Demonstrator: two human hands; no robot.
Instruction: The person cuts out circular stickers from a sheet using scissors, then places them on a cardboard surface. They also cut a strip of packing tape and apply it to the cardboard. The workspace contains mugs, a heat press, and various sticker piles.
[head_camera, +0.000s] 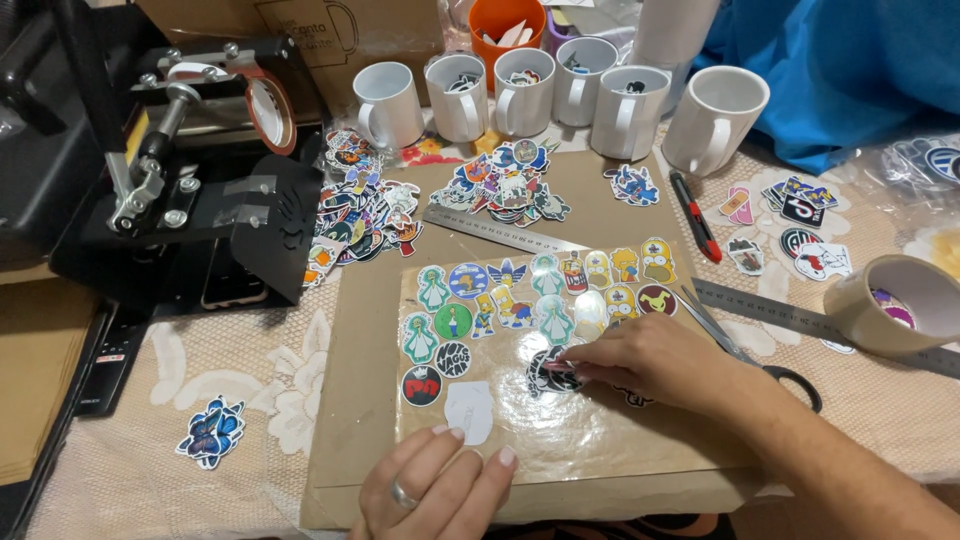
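Stickers (540, 290): two rows laid on clear film (560, 430), lower half bare. Right hand (640, 360) pinching black-and-white sticker (548, 372) onto film; left hand (440, 490) empty, fingertips steadying cardboard (360, 330).

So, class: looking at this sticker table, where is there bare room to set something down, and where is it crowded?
Free patches: the lace cloth between the mug press and the butterfly sticker, and the clear sheet's lower part beside the left hand. Crowded: the sticker piles below the white mugs, and around the right hand.
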